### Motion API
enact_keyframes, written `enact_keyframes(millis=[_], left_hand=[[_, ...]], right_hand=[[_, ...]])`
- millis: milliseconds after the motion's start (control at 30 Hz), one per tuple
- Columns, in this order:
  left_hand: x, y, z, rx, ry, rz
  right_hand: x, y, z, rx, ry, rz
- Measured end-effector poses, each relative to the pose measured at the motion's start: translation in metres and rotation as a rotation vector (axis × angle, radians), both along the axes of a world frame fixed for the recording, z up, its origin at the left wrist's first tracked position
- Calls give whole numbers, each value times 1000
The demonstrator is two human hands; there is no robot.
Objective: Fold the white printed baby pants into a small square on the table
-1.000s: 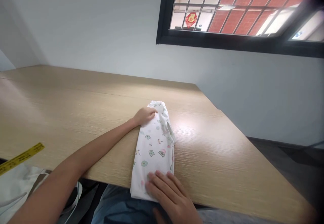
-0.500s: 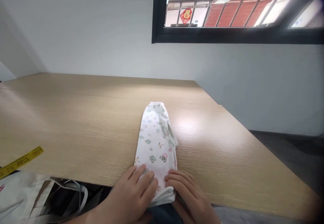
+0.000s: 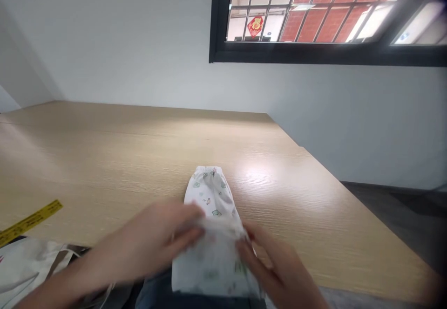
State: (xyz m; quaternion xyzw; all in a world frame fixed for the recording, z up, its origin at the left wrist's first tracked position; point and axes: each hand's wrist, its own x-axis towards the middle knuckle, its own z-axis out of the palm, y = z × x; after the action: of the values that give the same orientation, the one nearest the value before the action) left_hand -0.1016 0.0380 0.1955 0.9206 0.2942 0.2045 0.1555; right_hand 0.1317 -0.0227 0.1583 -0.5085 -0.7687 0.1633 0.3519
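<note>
A small pair of white pants point(image 3: 209, 192) with a pastel animal print lies lengthwise before me, its gathered cuff pointing away. The near part is raised off the wood and blurred by motion. My left hand point(image 3: 153, 239) pinches its left side, fingers above and thumb below. At the right side, my right hand point(image 3: 275, 262) grips the cloth between thumb and fingers. Both hands are smeared, and some fingertips are hidden against the fabric.
The pants lie at the near edge of a wooden table point(image 3: 115, 160). A yellow printed strip point(image 3: 31, 220) is stuck at the left front edge. Below it stands a white bag point(image 3: 24, 267). Behind are a pale wall point(image 3: 139, 38) and a barred window point(image 3: 314, 15).
The pants have slid toward me, and their near end has gone from lying flat to being lifted. My hands have gone from resting on the cloth to gripping its sides.
</note>
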Motion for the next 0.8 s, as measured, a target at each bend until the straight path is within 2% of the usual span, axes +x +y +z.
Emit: enact_keyframes(millis=[67,133,200,267,300,367,433,467,533,600,633,667,733,800], left_hand=[[18,44,12,-147,50,118],[33,89,10,-180,45,145],[43,126,-6,-164,34,167],[47,147,-29,-146,31,165],[48,151,-40,-131,24,167],[47,144,-57,-84,-7,197],[45,123,-65,-22,-40,214],[44,110,-65,-4,-45,160],[45,85,-64,-23,-29,-93],[49,71,-63,-72,2,-373],[52,70,-64,-85,20,-453],[55,74,-66,-81,42,-475],[63,93,-70,-20,95,-422],[72,122,-73,66,143,-309]], right_hand=[[4,24,7,76,-111,-106],[7,43,10,205,-232,-194],[8,54,8,241,-325,-196],[5,57,3,208,-379,-115],[3,56,0,182,-403,-64],[-3,52,-7,131,-454,28],[-11,50,-15,89,-499,90],[-14,49,-19,79,-514,109],[-19,51,-25,73,-518,122],[-22,52,-30,69,-506,121],[-23,52,-31,64,-503,117],[-23,51,-32,58,-505,111],[-22,46,-33,60,-528,110],[-21,35,-35,73,-573,121]])
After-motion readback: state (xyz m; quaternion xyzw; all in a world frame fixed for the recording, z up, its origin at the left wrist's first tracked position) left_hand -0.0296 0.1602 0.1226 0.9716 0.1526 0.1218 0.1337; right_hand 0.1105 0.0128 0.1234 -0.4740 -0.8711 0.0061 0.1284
